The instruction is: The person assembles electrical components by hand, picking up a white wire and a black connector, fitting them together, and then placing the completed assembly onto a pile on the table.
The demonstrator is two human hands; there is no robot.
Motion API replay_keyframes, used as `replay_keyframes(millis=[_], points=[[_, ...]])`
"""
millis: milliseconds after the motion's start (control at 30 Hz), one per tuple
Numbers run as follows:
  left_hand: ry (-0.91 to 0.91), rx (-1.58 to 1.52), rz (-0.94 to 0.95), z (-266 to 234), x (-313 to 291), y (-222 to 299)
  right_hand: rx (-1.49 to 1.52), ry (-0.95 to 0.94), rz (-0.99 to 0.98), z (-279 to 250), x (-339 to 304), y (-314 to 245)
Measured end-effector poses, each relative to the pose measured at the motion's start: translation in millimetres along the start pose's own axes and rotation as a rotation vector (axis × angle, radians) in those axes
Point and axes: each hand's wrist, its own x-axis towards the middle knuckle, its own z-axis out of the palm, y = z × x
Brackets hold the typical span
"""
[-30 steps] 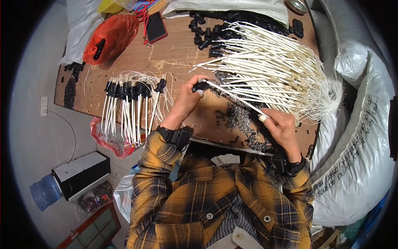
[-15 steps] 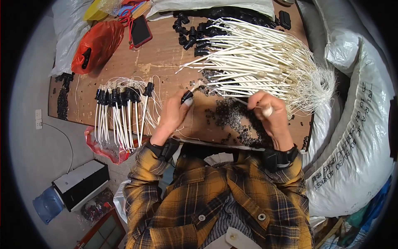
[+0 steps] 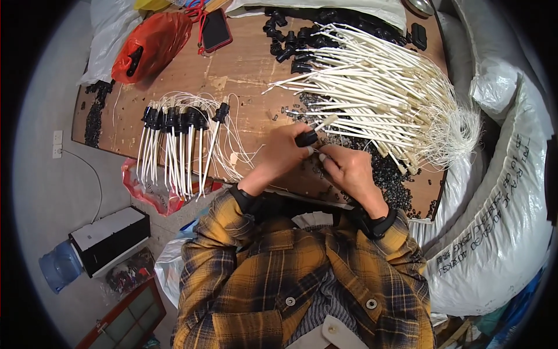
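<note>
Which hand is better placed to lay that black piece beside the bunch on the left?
Probably the left hand: it grips the black piece and is nearer the bunch of black-topped white sticks. The right hand is farther off.

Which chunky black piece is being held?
The chunky black piece in the left hand, with a pale stub poking out. The others lie on the table: a row at left and a pile at the back.
</note>
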Motion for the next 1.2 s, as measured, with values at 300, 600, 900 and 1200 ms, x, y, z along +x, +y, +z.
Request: replay_keyframes(millis=[300,600,900,1200], points=[[-0.122,0.084,0.175,-11.7,3.2,-3.3,-0.038,0.116,-0.001,-3.3,7.2,0.8],[-0.294,-0.123,0.089,-15.4,3.3,3.7,-0.005,0.039,-0.042,0.3,3.3,6.6],[-0.449,-0.296,0.061,-21.3,12.8,-6.9,-0.15,0.069,-0.11,-2.6,0.1,3.9],[-0.488,-0.191,0.122,-23.8,13.8,-1.1,-0.364,-0.034,-0.239,0.5,-2.2,7.9]])
